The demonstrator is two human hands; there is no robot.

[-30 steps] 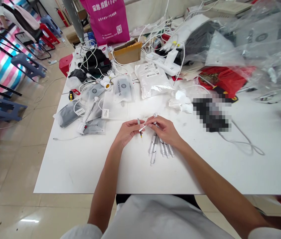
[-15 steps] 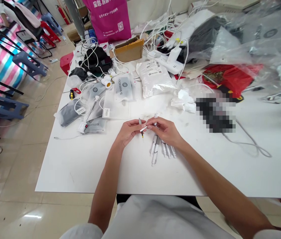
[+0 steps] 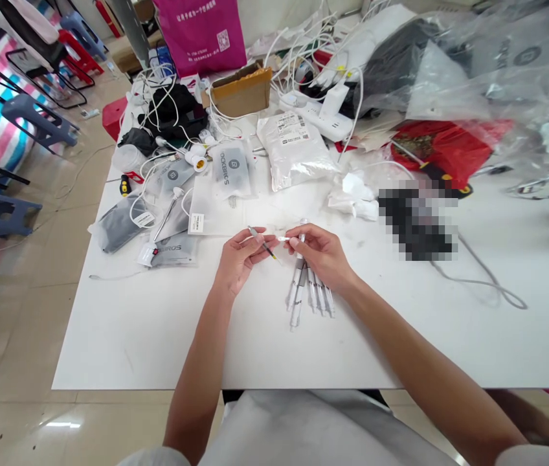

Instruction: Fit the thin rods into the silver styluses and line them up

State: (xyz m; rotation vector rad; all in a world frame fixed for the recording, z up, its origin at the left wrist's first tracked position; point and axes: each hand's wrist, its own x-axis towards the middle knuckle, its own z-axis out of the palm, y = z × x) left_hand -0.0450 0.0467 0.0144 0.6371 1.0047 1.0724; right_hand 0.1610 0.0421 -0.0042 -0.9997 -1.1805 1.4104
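Between the thumb and fingers of my left hand [image 3: 240,259] is a slim pen refill [image 3: 269,250], grey at its upper end and dark with a yellow band toward the tip. It slants down to the right. My right hand [image 3: 324,254] pinches a small white piece [image 3: 283,239], possibly a pen part, close to the left fingertips. Below and partly behind the right hand, several clear and white pens [image 3: 296,299] lie side by side on the white table [image 3: 158,343]. The right hand hides some of their upper ends.
Grey packaged pouches [image 3: 123,223] and a white bulb holder [image 3: 197,158] lie at the left. Farther back are a white plastic parcel [image 3: 296,152], a cardboard box [image 3: 240,92], a power strip [image 3: 323,120] and tangled cables. A red bag [image 3: 473,152] and clear plastic sit at the right.
The hands have drawn slightly apart. The refill has turned from nearly upright to a slant, and the white piece now sits in the right fingertips. The camera view has shifted a little.
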